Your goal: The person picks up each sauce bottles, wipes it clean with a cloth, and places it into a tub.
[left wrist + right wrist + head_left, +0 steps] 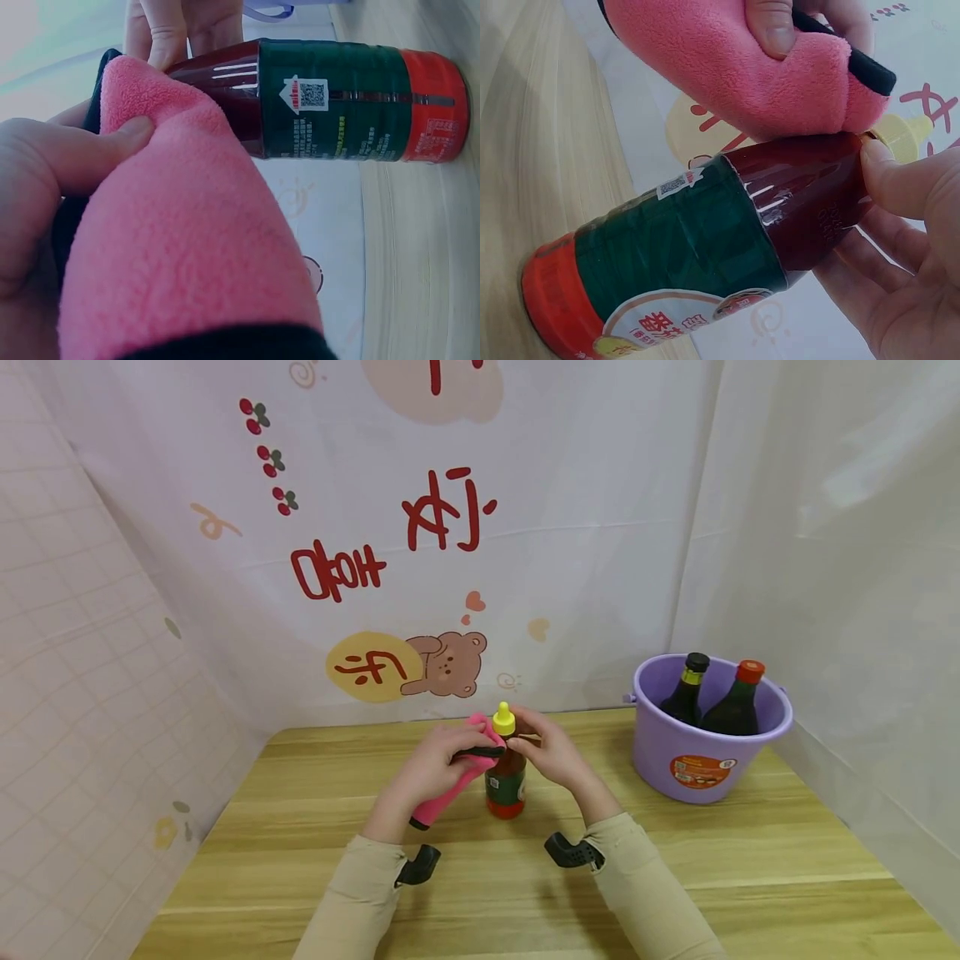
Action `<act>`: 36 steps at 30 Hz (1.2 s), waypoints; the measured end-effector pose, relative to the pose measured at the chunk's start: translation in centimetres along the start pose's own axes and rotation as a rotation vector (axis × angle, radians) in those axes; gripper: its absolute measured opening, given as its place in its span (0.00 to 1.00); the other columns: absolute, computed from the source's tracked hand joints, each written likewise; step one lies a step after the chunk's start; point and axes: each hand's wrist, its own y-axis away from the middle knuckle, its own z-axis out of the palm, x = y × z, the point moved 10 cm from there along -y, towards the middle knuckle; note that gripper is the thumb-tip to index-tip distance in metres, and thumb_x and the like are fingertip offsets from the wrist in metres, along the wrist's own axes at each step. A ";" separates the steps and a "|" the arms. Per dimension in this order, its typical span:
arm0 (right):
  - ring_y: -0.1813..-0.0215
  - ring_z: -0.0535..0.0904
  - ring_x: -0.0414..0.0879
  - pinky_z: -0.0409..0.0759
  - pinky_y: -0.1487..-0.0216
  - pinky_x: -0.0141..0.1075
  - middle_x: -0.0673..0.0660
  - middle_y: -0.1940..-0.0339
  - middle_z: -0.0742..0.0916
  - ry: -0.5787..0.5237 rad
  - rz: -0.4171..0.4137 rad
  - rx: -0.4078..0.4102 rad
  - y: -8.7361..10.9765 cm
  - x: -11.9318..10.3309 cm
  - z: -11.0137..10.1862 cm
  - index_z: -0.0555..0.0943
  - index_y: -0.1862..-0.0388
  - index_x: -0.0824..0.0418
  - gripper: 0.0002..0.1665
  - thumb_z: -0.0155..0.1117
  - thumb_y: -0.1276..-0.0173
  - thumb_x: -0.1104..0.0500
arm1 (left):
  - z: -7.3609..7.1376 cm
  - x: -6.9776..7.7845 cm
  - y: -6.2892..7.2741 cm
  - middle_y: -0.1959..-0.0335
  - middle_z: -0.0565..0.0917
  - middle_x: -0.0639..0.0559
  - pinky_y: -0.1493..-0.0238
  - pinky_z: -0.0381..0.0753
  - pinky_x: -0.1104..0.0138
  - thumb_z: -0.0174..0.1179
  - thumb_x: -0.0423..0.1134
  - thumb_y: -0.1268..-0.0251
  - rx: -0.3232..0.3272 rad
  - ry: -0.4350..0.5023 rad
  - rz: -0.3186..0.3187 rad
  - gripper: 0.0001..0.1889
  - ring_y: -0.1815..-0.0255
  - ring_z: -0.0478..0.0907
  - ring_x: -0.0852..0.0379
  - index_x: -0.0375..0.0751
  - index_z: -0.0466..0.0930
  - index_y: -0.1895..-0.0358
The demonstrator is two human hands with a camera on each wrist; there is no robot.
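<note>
A sauce bottle (pixel 507 785) with a yellow nozzle cap (pixel 504 720), dark red contents and a green label stands upright on the table. My right hand (pixel 553 750) holds it by the neck just under the cap, thumb on the near side in the right wrist view. A pink fleecy cloth (pixel 187 225) with black edging is pinched in my left hand (pixel 435 764), the thumb pressing into its folds. Part of the cloth touches the bottle's upper shoulder, and the rest hangs down on the left. The left fingers behind the cloth are partly hidden.
To the right on the wooden table (pixel 480 902) stands a purple bucket (pixel 652 760). Inside are a dark bottle with a black cap (pixel 684 697) and another with a red cap (pixel 735 706). A printed white curtain (pixel 585 568) hangs behind the table.
</note>
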 end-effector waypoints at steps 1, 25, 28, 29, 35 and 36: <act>0.41 0.77 0.63 0.74 0.39 0.57 0.67 0.43 0.82 -0.002 0.001 0.000 0.0 0.0 0.0 0.68 0.29 0.68 0.31 0.62 0.30 0.69 | 0.1 0.0 0.0 0.47 0.85 0.57 0.40 0.73 0.53 0.67 0.32 0.37 -0.005 0.001 0.001 0.13 0.42 0.77 0.49 0.48 0.87 0.51; 0.39 0.77 0.62 0.74 0.39 0.57 0.65 0.42 0.82 0.007 0.030 -0.005 0.0 0.1 0.1 0.68 0.28 0.64 0.32 0.62 0.29 0.67 | 2.3 -1.5 2.1 0.54 0.86 0.57 0.46 0.79 0.57 0.65 0.24 0.39 -0.054 0.060 0.003 0.15 0.51 0.81 0.56 0.47 0.87 0.53; 0.40 0.77 0.62 0.74 0.39 0.57 0.65 0.42 0.82 0.012 0.020 0.002 0.0 0.0 0.0 0.68 0.28 0.65 0.31 0.62 0.29 0.68 | 2.9 -2.1 2.5 0.55 0.86 0.59 0.47 0.79 0.58 0.66 0.24 0.40 -0.058 0.070 -0.028 0.16 0.52 0.81 0.58 0.48 0.87 0.53; 0.40 0.77 0.62 0.74 0.39 0.57 0.65 0.42 0.82 0.014 0.017 0.004 0.1 0.0 0.0 0.68 0.28 0.65 0.31 0.62 0.29 0.68 | 3.2 -2.2 2.7 0.55 0.86 0.59 0.47 0.79 0.59 0.66 0.24 0.40 -0.061 0.074 -0.032 0.16 0.53 0.81 0.58 0.48 0.87 0.54; 0.40 0.78 0.62 0.75 0.40 0.56 0.66 0.42 0.82 0.035 -0.002 0.000 0.2 -0.3 0.0 0.68 0.28 0.65 0.31 0.62 0.29 0.68 | 5.1 -2.9 3.5 0.55 0.86 0.58 0.49 0.80 0.62 0.67 0.25 0.40 -0.095 0.085 -0.021 0.14 0.52 0.81 0.59 0.46 0.87 0.54; 0.40 0.78 0.62 0.75 0.40 0.56 0.66 0.42 0.82 0.036 -0.002 0.000 0.2 -0.3 0.0 0.68 0.28 0.65 0.31 0.62 0.29 0.68 | 5.4 -3.1 3.6 0.55 0.86 0.58 0.49 0.80 0.62 0.66 0.24 0.40 -0.102 0.080 -0.026 0.15 0.52 0.81 0.60 0.46 0.87 0.53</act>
